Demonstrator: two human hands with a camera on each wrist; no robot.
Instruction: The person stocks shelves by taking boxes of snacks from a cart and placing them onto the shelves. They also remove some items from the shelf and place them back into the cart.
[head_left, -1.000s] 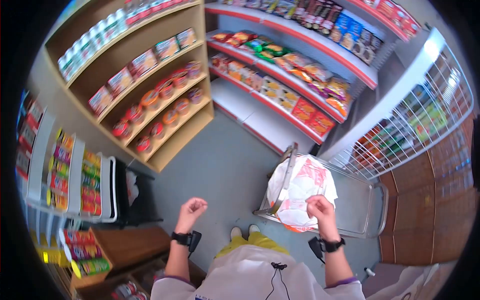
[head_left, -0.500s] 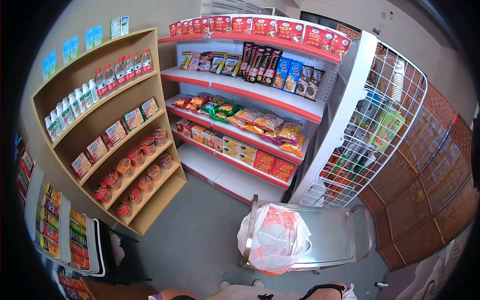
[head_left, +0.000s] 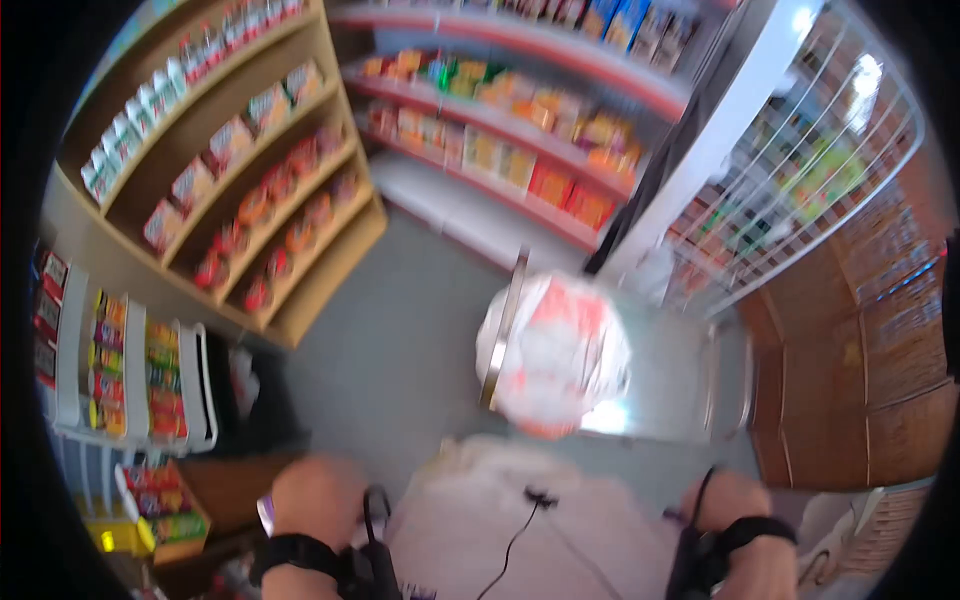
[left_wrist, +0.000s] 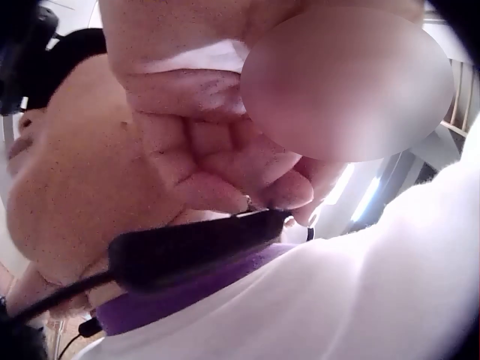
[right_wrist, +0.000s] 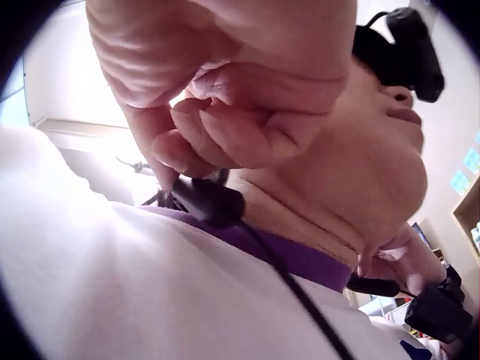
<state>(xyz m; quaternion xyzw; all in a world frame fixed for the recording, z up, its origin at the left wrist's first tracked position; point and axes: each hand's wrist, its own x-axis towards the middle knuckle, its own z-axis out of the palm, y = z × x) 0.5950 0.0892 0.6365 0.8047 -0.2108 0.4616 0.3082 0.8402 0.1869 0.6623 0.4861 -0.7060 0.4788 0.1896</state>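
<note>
The bag (head_left: 560,350) is no longer touched and is left on the cart (head_left: 722,400). Both hands are now drawn up to the collar (right_wrist: 300,251). A black clip (right_wrist: 208,201) is pinched by the right hand (right_wrist: 225,112). The left hand (left_wrist: 217,161) is curled beside a cable (left_wrist: 195,247); whether it is gripped cannot be told.

On my feed, the crumpled white plastic bag (head_left: 555,350) is printed with orange-red patches, and the metal trolley (head_left: 725,400) under it is silver-grey. The smooth floor (head_left: 400,330) is plain grey. The tan wooden shelf unit (head_left: 330,262) carries red and orange round tubs (head_left: 255,205). The white steel shelves (head_left: 450,205) have red edge strips. The brown wall panelling (head_left: 840,400) has a woven pattern. Close up, I see a thick black cord (left_wrist: 195,244), a small black clip (right_wrist: 206,199), a purple fabric collar (left_wrist: 165,307) and a white cloth garment (head_left: 500,530).
</note>
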